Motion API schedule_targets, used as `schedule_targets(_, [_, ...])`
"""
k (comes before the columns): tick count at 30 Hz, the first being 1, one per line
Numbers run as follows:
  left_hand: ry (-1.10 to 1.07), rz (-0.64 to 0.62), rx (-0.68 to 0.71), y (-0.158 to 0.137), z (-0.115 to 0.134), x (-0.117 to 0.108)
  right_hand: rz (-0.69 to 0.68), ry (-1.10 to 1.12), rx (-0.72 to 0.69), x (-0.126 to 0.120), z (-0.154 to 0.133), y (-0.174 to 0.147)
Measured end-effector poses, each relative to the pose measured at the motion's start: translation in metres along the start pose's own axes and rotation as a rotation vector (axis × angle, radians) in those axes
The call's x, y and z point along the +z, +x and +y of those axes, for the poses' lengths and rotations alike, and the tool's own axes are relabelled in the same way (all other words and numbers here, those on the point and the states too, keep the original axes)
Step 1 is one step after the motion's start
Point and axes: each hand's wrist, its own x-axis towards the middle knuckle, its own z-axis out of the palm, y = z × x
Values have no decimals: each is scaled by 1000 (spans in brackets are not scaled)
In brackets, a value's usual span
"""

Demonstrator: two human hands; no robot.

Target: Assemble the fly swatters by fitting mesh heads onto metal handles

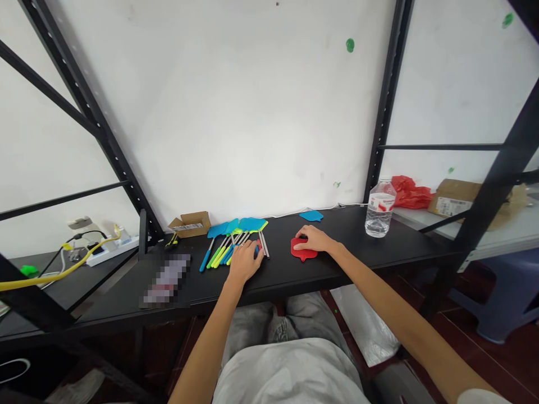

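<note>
Near the middle of the black table (pixel 345 249), I see a flat red piece (pixel 305 255) pinched between the right hand's (pixel 316 238) thumb and fingers. Leftward, the left hand (pixel 246 260) bends over the coloured-handled swatters (pixel 219 257), its grip impossible to tell; a blue piece (pixel 311 215) lies at the far side, a bottle (pixel 379 216) at right.

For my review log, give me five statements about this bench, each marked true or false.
1. The right hand touches a flat red piece. True.
2. The left hand is over the loose blue piece. False: it is at the long-handled pieces.
3. A blue piece lies near the wall. True.
4. The clear bottle stands left of both hands. False: the bottle stands to their right.
5. The bench top is black. True.
</note>
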Motion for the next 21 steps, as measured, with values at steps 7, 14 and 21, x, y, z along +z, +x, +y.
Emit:
schedule_targets(7, [21,-67,-28,0,2,-1,137,-150,102,4,7,2])
schedule_targets(14, [40,-74,-50,-1,4,-3,229,-186,52,5,-41,8])
schedule_targets(21, [42,-85,-42,-5,2,-5,-12,-133,239,38,-118,61])
